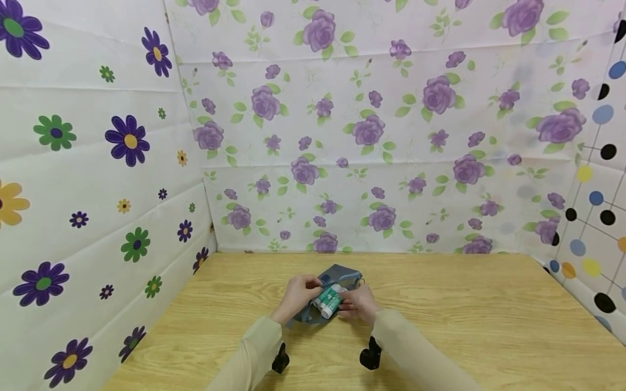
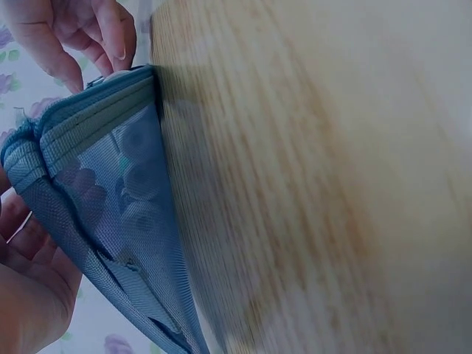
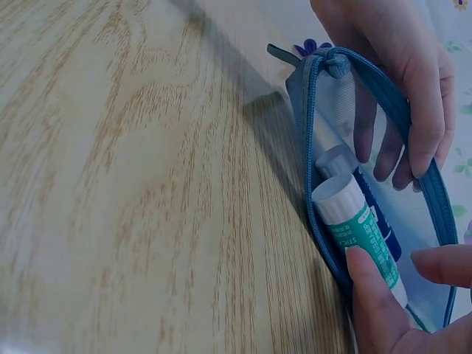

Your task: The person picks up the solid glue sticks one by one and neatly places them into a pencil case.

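A blue mesh zipper pouch [image 1: 337,273] lies tilted on the table with its mouth spread. Inside it rest a green-and-white glue stick [image 3: 359,221] and a dark blue one with a clear cap [image 3: 380,221]; several round ends show faintly through the mesh in the left wrist view. My left hand [image 1: 299,296] pinches the zippered edge between thumb and fingers. At the pouch's mouth is my right hand [image 1: 361,303], one fingertip touching the green glue stick. Its other visible finger stands apart from the stick in the right wrist view.
The wooden table [image 1: 440,315] runs back to a flowered cloth wall [image 1: 352,179]. Patterned cloth also hangs at the left and right sides. Black wrist-worn devices [image 1: 370,355] hang beneath both sleeves, near the table's front.
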{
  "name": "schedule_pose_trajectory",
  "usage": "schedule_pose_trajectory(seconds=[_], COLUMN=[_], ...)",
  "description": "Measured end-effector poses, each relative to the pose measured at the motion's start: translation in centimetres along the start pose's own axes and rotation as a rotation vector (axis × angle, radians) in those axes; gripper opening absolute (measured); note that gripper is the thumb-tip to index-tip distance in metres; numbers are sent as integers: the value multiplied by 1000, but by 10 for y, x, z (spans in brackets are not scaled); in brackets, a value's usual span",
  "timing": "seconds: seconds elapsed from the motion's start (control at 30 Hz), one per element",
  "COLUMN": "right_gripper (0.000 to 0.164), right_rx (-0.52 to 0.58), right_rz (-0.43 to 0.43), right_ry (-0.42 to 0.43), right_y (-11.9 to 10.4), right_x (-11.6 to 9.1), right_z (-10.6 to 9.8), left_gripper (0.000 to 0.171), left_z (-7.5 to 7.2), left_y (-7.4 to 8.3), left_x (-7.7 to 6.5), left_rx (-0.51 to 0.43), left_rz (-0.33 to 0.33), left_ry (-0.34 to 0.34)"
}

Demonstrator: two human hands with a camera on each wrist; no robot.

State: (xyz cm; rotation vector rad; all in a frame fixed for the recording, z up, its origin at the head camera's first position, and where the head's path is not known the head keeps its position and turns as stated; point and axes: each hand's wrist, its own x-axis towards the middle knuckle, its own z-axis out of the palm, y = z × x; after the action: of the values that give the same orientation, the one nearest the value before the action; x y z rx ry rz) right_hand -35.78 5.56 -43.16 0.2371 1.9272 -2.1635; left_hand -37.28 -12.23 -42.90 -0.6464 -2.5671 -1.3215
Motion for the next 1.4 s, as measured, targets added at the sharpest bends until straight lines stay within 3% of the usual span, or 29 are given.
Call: schedule_pose_trajectory(seconds=[0.27, 0.53, 0.83, 1.2, 1.4], right_gripper=[40, 45, 46, 47, 37], right_rx=[-20, 14, 48, 93, 112], right_rz=[11, 6, -6, -9, -5], right_ry=[-41, -112, -135, -130, -125], right_y=[0, 0, 3, 3, -2], right_x=[-4, -5, -4, -2, 0], right_z=[2, 4, 3, -6, -15], left_gripper=[6, 7, 6, 12, 13], left_z=[1, 1, 1, 3, 2], left_y=[-1, -3, -2, -1, -2], left_x=[0, 1, -2, 1, 2], left_rx=[14, 8, 7, -17, -59], left_rz=[26, 44, 47, 5, -27], left_ry=[13, 11, 11, 3, 3])
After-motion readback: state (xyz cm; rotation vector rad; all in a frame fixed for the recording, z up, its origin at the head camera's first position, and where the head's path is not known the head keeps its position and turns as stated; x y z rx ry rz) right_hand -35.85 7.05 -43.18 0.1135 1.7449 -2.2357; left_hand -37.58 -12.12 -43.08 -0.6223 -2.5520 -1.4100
